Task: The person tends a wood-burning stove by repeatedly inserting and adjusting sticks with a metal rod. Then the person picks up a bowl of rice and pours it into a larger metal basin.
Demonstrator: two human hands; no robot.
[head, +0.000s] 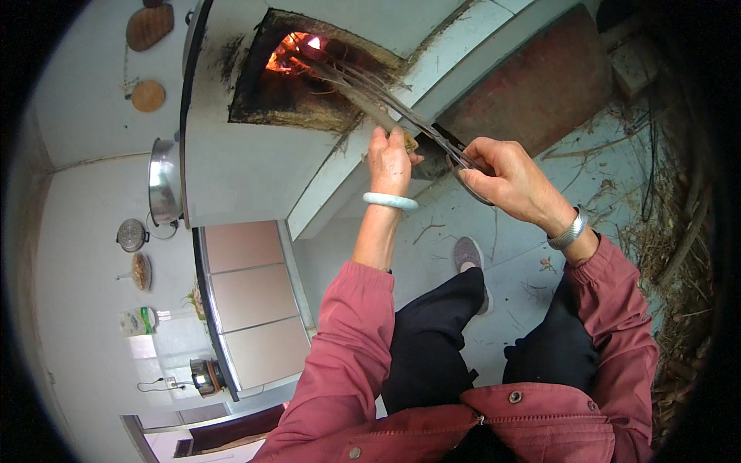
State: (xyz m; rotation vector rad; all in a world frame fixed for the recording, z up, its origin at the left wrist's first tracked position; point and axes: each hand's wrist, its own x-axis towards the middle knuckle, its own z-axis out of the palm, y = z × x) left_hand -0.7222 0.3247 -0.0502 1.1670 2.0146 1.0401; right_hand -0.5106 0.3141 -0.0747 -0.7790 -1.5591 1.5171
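Observation:
A wood fire (295, 52) burns inside the soot-blackened opening (289, 116) of a white-tiled stove (249, 168). My left hand (391, 159) is closed around the near end of a thick stick (370, 110), whose far end reaches into the opening. To its right, my right hand (501, 176) grips the looped handles of long metal fire tongs (425, 124). The tongs run alongside the stick into the opening, where their tips are hard to make out among thin twigs.
A tiled ledge (347, 168) juts out below the opening. A reddish-brown board (532, 87) stands at the upper right. Twigs and dry brushwood (677, 260) lie along the right side. A metal basin (164, 182) rests on the stove top.

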